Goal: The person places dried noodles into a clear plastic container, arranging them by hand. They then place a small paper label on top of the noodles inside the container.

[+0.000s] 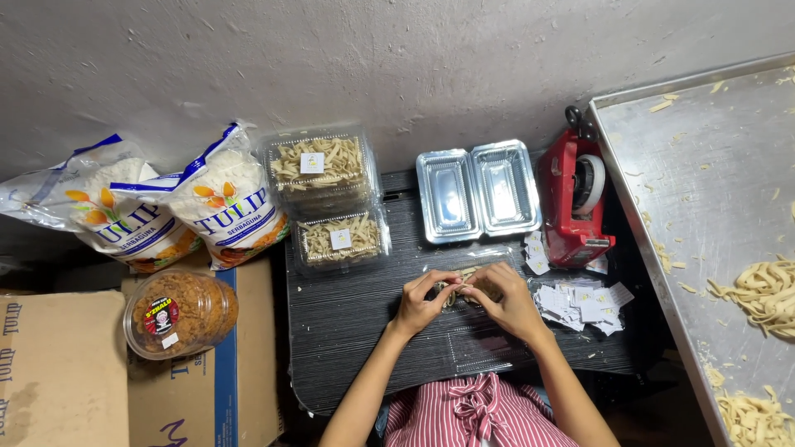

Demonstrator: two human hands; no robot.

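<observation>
My left hand and my right hand meet over a clear plastic container filled with pale strip-shaped snacks, on a small black ribbed table. Fingers of both hands pinch at the container's top, where the lid sits. Its open clear lid part seems to lie toward me. Two filled, closed clear boxes with small white labels stand at the table's far left. An empty open clear container lies behind my hands.
A red tape dispenser stands right of the empty container, with small white labels scattered beneath it. A metal tray with pale snack strips fills the right. Two flour bags, a round jar and cardboard boxes sit at left.
</observation>
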